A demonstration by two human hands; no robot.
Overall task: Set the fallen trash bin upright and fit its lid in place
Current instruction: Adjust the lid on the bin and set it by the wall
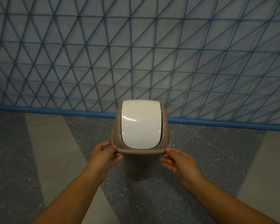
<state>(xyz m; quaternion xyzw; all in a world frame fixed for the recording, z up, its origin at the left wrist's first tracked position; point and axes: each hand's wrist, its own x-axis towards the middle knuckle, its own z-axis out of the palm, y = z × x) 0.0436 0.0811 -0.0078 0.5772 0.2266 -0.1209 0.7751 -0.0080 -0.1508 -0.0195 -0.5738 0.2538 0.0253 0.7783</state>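
Note:
A taupe plastic trash bin (138, 167) stands upright on the floor in the middle of the view. Its taupe lid (118, 130) with a white swing flap (141, 125) sits on top of the bin's rim. My left hand (104, 156) touches the lid's near left corner, thumb on the edge and fingers curled under it. At the near right corner, my right hand (179, 162) has its fingers spread, with the fingertips just at the lid's edge. The bin's lower body narrows toward the floor and shows between my hands.
A wall (152, 54) with a blue triangular line pattern rises right behind the bin, ending in a blue skirting strip (217, 122). The floor (200, 159) is speckled dark tile with lighter grey bands (52, 151) on the left and right.

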